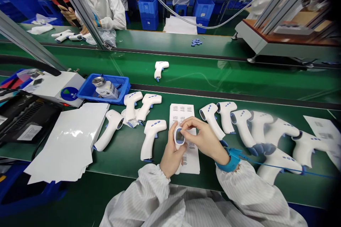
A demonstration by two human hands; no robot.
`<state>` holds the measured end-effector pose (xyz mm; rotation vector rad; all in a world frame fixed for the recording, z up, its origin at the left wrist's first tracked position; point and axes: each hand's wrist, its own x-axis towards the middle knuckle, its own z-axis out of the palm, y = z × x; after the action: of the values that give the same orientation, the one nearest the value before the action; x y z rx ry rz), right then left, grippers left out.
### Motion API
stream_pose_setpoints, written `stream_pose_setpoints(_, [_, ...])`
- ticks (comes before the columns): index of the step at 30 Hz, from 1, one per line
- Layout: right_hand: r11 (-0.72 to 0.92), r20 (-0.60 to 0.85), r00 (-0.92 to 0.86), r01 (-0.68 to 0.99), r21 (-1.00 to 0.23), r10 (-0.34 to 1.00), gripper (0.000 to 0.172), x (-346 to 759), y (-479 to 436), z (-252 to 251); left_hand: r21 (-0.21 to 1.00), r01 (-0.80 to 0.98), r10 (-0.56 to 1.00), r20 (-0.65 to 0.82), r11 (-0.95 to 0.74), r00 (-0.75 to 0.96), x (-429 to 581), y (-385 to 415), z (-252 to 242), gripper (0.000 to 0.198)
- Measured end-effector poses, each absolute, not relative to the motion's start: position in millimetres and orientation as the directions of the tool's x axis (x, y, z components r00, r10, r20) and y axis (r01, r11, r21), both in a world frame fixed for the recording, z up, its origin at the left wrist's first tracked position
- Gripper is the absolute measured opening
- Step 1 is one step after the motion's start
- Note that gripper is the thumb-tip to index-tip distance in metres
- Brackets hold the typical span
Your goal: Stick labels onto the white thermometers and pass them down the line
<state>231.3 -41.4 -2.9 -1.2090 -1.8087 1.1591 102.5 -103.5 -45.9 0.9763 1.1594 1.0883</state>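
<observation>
My left hand [171, 156] is wrapped round a white infrared thermometer [179, 137], its display end facing up at me. My right hand [205, 138] pinches at the top edge of that display with fingertips together; a blue wrist strap [229, 161] sits on that wrist. Under both hands lies a white label sheet [182, 113] on the green bench [128, 156]. Three more white thermometers [150, 136] lie to the left, and several others [247, 127] lie in a row to the right.
A stack of white sheets [69, 142] lies at the left beside a black device [23, 117]. A blue tray [90, 90] holds a bottle [105, 88]. One thermometer [160, 68] rests on the conveyor belt [213, 74]. A co-worker in white [106, 3] works across it.
</observation>
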Motion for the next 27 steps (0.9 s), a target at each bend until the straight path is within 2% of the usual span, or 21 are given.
stream_pose_setpoints(10, [0.192,0.067,-0.343,0.346,-0.918,0.937,0.008,230.5,-41.9,-3.8,0.952,-0.14,0.962,-0.269,0.273,0.048,102.3,-105.1,-43.7,0.069])
stream_pose_setpoints(18, [0.19,0.066,-0.343,0.342,-0.92,0.937,0.009,231.3,-41.1,-3.5,0.957,-0.191,0.974,-0.204,0.219,0.095,97.4,-106.0,-42.3,0.07])
stream_pose_setpoints(27, [0.202,0.08,-0.343,0.335,-0.92,0.936,0.008,231.5,-40.4,-4.7,0.87,-0.304,0.921,-0.357,0.389,0.156,98.3,-108.2,-42.5,0.064])
